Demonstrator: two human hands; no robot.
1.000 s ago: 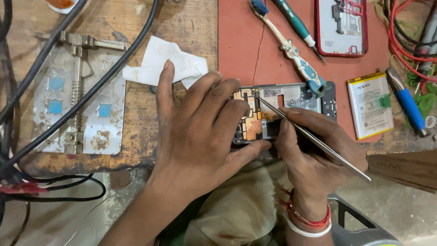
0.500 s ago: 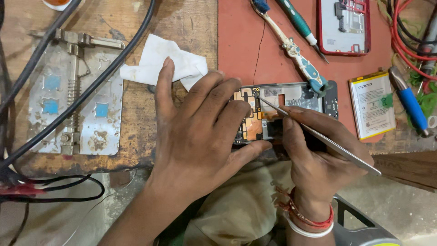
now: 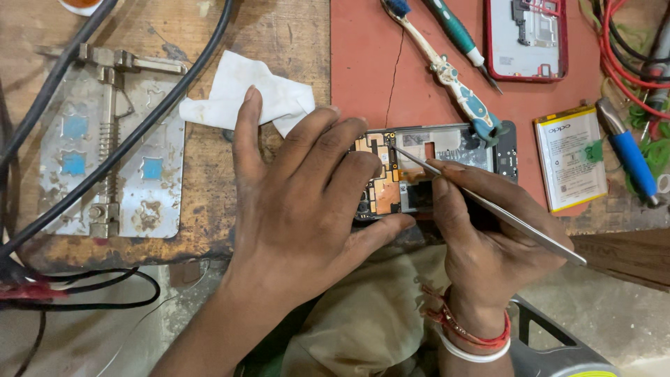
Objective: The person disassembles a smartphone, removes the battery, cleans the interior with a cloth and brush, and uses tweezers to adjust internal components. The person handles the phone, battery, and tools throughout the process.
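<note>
An opened phone (image 3: 447, 150) with its circuit board exposed lies at the front edge of the red mat (image 3: 433, 91). My left hand (image 3: 300, 202) lies over the phone's left end and pins it down, fingers spread across the board. My right hand (image 3: 488, 237) grips metal tweezers (image 3: 488, 206); their tip touches the upper middle of the board near the orange flex parts. The phone's lower right part is hidden behind my right hand.
A white tissue (image 3: 244, 101) lies left of the phone. A metal board holder (image 3: 112, 160) with a black cable (image 3: 139, 132) across it sits far left. On the mat: a toothbrush (image 3: 447, 70), a screwdriver (image 3: 460, 35), a red phone back (image 3: 527, 38), a battery (image 3: 569, 167), a blue-handled tool (image 3: 628, 150).
My right hand has tilted the tweezers a little, their rear end swinging down and to the right. The left hand and phone stay in place.
</note>
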